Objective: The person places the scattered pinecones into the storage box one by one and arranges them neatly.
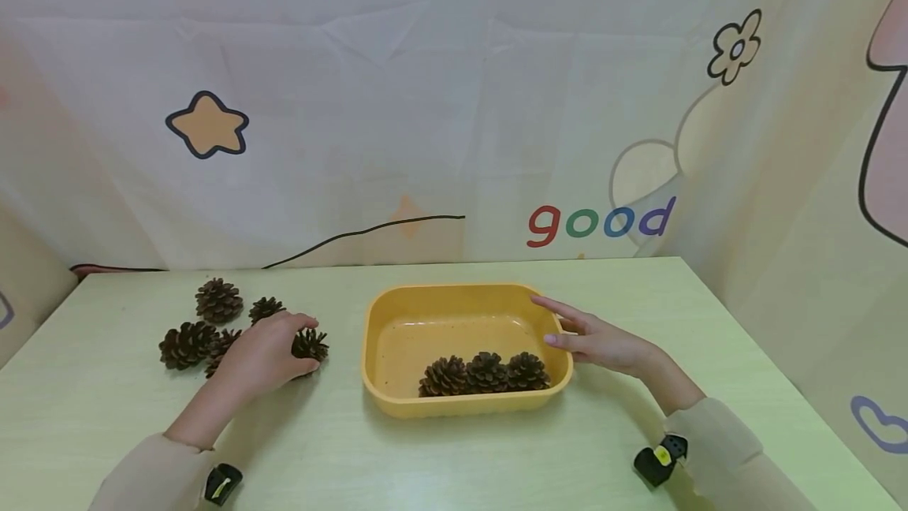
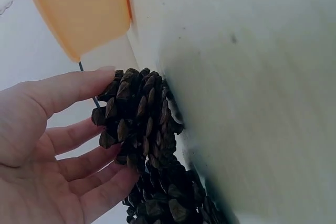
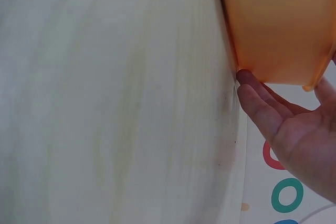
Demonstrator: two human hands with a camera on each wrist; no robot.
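Observation:
A brown pine cone [image 1: 310,345] stands on the table left of the yellow basin [image 1: 397,408]. My left hand [image 1: 264,355] holds it between thumb and fingers; in the left wrist view the thumb rests on one side of the pine cone [image 2: 137,111] and the fingers curl against the other. Three pine cones [image 1: 486,373] lie in a row along the basin's near wall. At the basin's right end my right hand [image 1: 603,344] grips the rim, thumb over the edge. Its fingers [image 3: 260,106] touch the basin's outer wall [image 3: 283,30] low down in the right wrist view.
Several more pine cones [image 1: 187,345] are grouped on the table's left part, beside and behind my left hand. The pale green table [image 1: 440,464] ends at a printed cloth [image 1: 355,140] hanging behind it. More cloth hangs at both sides.

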